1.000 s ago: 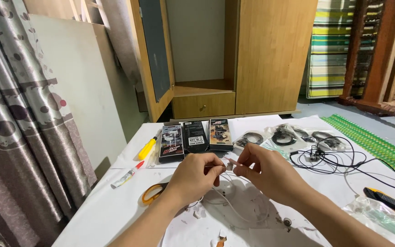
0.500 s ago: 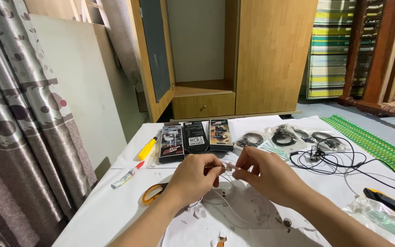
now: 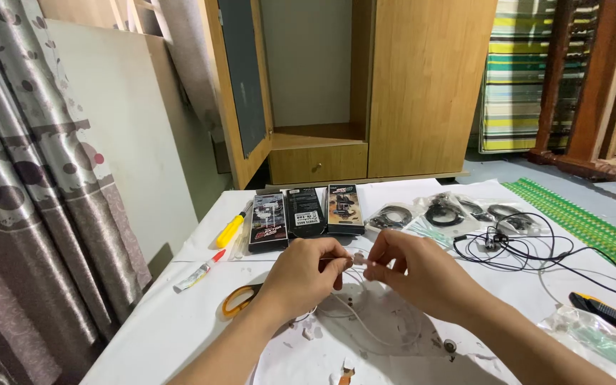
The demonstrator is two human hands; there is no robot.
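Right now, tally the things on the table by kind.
Dark retail boxes: 3
Bagged black cable coils: 4
Yellow-handled screwdriver: 1
Orange-handled scissors: 1
Small glue tube with red cap: 1
Yellow-and-black utility knife: 1
Loose black earphone cable: 1
White cable in both hands: 1
Total: 13

The single head camera looks forward and down from just above the near edge of the white tabletop, close over the left hand and right hand, and faces the wooden cabinet at the far side.
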